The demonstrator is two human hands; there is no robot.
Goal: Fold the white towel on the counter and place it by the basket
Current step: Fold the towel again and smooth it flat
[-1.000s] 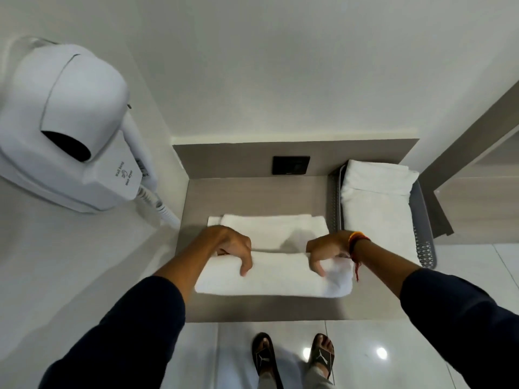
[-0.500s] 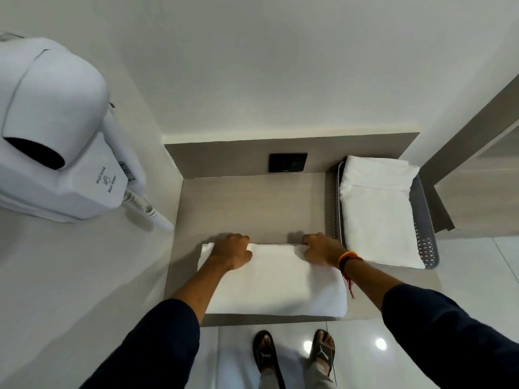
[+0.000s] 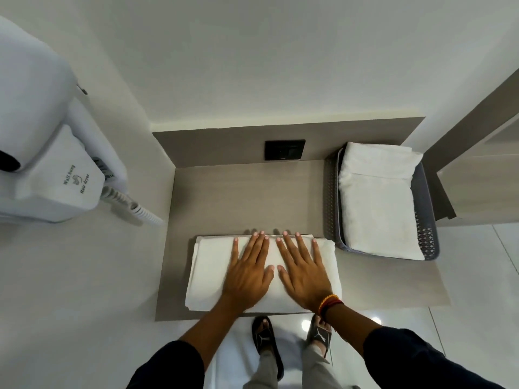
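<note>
Towel (image 3: 209, 269), white, lies folded as a flat rectangle at lower centre of frame, on the worktop (image 3: 241, 197) near its front edge. Its right edge is just beside the grey basket (image 3: 427, 234), not touching as far as I can tell. Basket sits at right of frame w/ another white folded towel (image 3: 377, 203) inside.

Left hand (image 3: 248, 272) and right hand (image 3: 304, 272): both spread wide, palms flat down on top of the towel, fingers pointing to the far edge. Gripping nothing, just pressing. Thumbs nearly meet at centre.

Judgement: smoothing/pressing step; fold looks about done, placing by the basket left or nearly satisfied.

Handling (est.):
- soft, limp, light; no stiffness, will sag if lifted by one edge
- layers visible at left edge, could slide apart or unfold
- not fragile, not slippery; terry grips the skin OK
- best hold: both short ends at once, hands under bottom layer w/ thumbs on top, or slide it flat across the worktop toward the basket

Risk: one-sided pinch opens the fold.
</note>
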